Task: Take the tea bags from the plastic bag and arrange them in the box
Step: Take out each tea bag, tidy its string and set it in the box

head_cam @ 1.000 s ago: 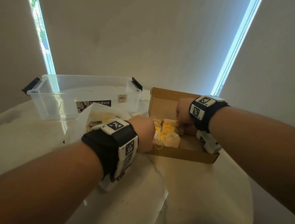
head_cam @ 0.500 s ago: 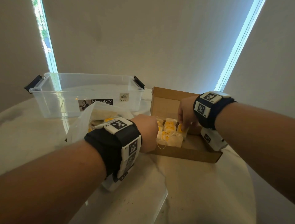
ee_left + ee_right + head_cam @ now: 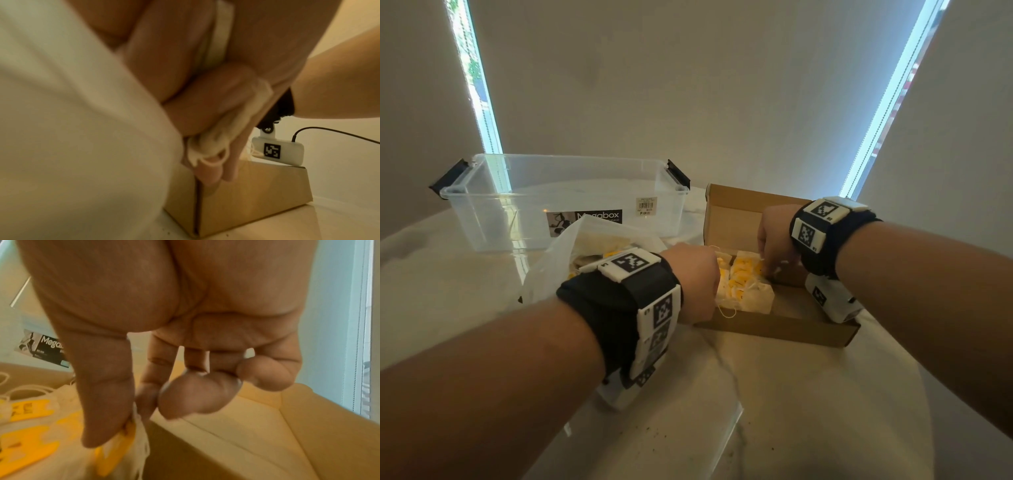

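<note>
A brown cardboard box (image 3: 784, 330) lies open on the table, with several white tea bags (image 3: 743, 284) with yellow tags packed in its left half. My right hand (image 3: 774, 240) is inside the box and pinches the top edge of a tea bag (image 3: 131, 433) between thumb and forefinger. My left hand (image 3: 691, 277) sits at the box's left front corner (image 3: 197, 203), curled around a bunch of tea bags (image 3: 213, 136). Behind my left wrist the white plastic bag (image 3: 571, 250) lies open with more tea bags inside.
A clear plastic storage tub (image 3: 565, 202) with black clips stands at the back left. The box's lid flap (image 3: 736, 216) stands up behind the tea bags. The box's right half (image 3: 791, 301) shows bare cardboard. The pale round table (image 3: 808, 411) ends at the right.
My right hand has shifted from the box's back wall down onto the row of tea bags and now pinches one. My left hand has stayed at the box's left corner.
</note>
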